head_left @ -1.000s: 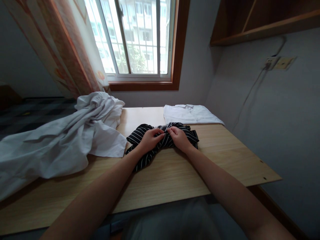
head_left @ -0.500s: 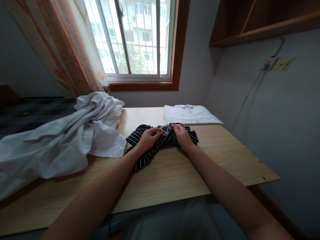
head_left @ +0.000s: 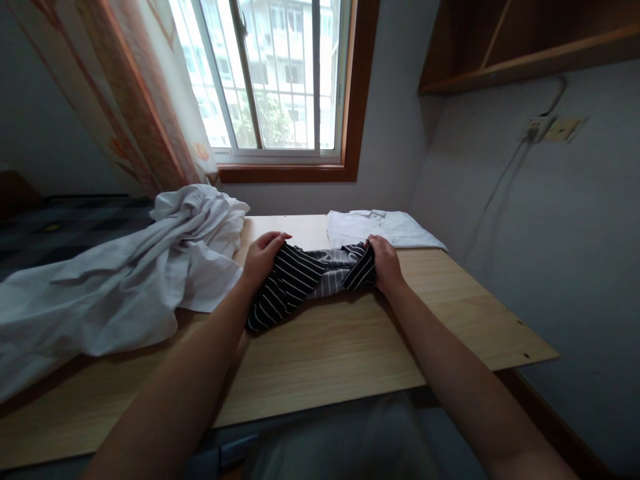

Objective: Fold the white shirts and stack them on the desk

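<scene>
Between my hands is a black garment with white stripes (head_left: 295, 277), its paler grey inner side showing in the middle. My left hand (head_left: 263, 257) is closed on its upper left edge, with part of the cloth hanging down beside the wrist. My right hand (head_left: 385, 261) pinches the upper right end, where a striped flap folds over. The lower part of the garment appears to rest on the wooden tabletop (head_left: 325, 360). Which part of the garment each hand grips cannot be made out.
White crumpled cloth (head_left: 145, 280) lies heaped along the left of the table. A folded white garment (head_left: 385, 229) sits at the far right edge. Behind the table are a window (head_left: 280, 80) and a curtain (head_left: 135, 93). A shelf (head_left: 535, 57) hangs above on the right.
My hands have moved apart, the left one leftward and the right one slightly rightward. The bunched striped garment is now spread wider, exposing more of its grey inner side.
</scene>
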Demonstrator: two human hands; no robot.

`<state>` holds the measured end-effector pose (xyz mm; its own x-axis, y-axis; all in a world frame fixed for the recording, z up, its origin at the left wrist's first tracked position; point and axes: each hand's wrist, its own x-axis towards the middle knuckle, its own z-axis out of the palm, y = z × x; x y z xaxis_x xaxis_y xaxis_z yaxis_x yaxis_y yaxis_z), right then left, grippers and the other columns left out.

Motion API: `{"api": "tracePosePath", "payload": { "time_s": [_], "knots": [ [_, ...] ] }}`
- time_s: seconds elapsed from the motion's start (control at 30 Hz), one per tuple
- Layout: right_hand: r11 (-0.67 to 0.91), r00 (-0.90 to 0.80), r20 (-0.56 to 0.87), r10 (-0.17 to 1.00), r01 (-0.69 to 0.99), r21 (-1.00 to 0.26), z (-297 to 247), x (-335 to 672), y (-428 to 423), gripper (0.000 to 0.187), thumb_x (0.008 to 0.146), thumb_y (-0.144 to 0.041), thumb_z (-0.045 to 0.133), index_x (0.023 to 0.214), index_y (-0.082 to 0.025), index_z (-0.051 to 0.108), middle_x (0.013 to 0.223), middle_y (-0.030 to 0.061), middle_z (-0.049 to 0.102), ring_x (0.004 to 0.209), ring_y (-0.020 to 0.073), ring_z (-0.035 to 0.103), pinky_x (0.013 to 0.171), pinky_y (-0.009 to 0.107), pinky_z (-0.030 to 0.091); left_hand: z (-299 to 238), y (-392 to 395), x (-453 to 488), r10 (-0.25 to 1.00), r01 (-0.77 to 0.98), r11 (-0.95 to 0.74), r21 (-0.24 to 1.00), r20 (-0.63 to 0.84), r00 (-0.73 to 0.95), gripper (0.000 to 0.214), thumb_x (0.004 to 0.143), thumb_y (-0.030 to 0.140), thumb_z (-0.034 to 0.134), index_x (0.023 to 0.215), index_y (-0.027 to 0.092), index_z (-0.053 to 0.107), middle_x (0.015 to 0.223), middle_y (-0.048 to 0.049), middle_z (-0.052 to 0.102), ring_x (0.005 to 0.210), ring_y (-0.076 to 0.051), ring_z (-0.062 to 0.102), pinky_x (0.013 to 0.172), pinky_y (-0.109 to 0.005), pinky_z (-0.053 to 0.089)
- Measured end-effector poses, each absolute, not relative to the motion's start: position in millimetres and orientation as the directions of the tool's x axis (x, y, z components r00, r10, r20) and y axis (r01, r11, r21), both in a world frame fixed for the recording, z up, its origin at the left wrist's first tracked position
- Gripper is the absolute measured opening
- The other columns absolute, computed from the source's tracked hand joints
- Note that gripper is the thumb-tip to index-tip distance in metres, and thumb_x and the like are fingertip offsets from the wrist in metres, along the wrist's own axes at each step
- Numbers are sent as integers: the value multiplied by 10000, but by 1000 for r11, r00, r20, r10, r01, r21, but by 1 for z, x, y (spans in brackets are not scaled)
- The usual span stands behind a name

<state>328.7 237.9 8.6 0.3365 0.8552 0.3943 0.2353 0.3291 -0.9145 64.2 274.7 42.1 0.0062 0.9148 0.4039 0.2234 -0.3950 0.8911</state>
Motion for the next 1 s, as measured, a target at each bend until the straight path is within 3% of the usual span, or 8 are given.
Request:
{"api": "tracePosePath", "payload": {
  "time_s": [0.1, 0.17, 0.27, 0.33, 0.4, 0.53, 0.7, 1.0],
  "knots": [
    [335, 328, 395, 858, 224, -915, 21, 331, 229, 404, 886, -561, 412, 718, -220, 549, 617, -4, 549, 612, 161, 524, 615, 275, 438, 50, 283, 41, 897, 325, -384, 864, 432, -91, 451, 802, 520, 505, 985, 170, 724, 849, -39, 691, 776, -188, 616, 704, -280, 490],
    [296, 252, 397, 883, 358, -886, 24, 331, 225, 474, 919, -570, 365, 746, -209, 618, 555, 0, 544, 560, 165, 523, 602, 289, 427, 51, 284, 31, 911, 553, -326, 767, 411, -33, 470, 819, 500, 488, 1059, 162, 711, 854, -63, 695, 788, -215, 627, 723, -303, 487],
    [145, 187, 360, 914, 678, -721, 22, 330, 221, 441, 908, -552, 449, 918, -200, 715, 682, 60, 672, 674, 220, 619, 681, 330, 440, 48, 279, 30, 959, 921, -135, 365, 281, 29, 465, 791, 450, 575, 1121, 143, 691, 978, -148, 711, 925, -310, 640, 777, -360, 476],
    [14, 194, 302, 933, 821, -570, 19, 329, 218, 442, 878, -545, 531, 1101, -203, 702, 893, 119, 730, 842, 274, 658, 750, 364, 445, 47, 271, 38, 973, 991, -24, 131, 229, -6, 477, 825, 452, 558, 1179, 147, 659, 1061, -190, 699, 992, -352, 628, 773, -379, 468],
    [-89, 213, 225, 951, 883, -460, 18, 329, 216, 523, 869, -575, 545, 1216, -200, 657, 1035, 163, 722, 947, 308, 653, 784, 390, 447, 47, 264, 47, 970, 999, -2, 35, 242, -7, 500, 886, 517, 480, 1199, 163, 643, 1074, -198, 692, 998, -355, 625, 765, -376, 460],
    [-162, 216, 148, 965, 936, -312, 22, 330, 212, 494, 869, -593, 555, 1153, -210, 685, 1055, 162, 705, 978, 308, 635, 796, 399, 449, 46, 255, 60, 957, 997, -64, -52, 281, 76, 598, 884, 654, 433, 1033, 151, 719, 1137, -221, 645, 1025, -371, 600, 809, -389, 435],
    [-146, 194, 310, 931, 974, -170, 21, 332, 213, 379, 829, -529, 657, 1028, -211, 716, 1162, 165, 594, 1157, 339, 495, 926, 444, 385, 37, 258, 62, 956, 988, -117, -97, 260, 139, 626, 892, 658, 412, 960, 130, 742, 1180, -251, 613, 1097, -421, 543, 861, -454, 409],
    [-220, 273, 207, 940, 945, -243, 14, 347, 218, 893, 726, -700, 665, 1399, -153, 451, 1396, 252, 436, 1246, 402, 449, 944, 504, 401, 27, 265, 64, 957, 956, -236, 173, 211, 198, 622, 766, 768, 500, 938, 194, 666, 1015, -191, 706, 944, -348, 633, 759, -379, 454]
  ]
}}
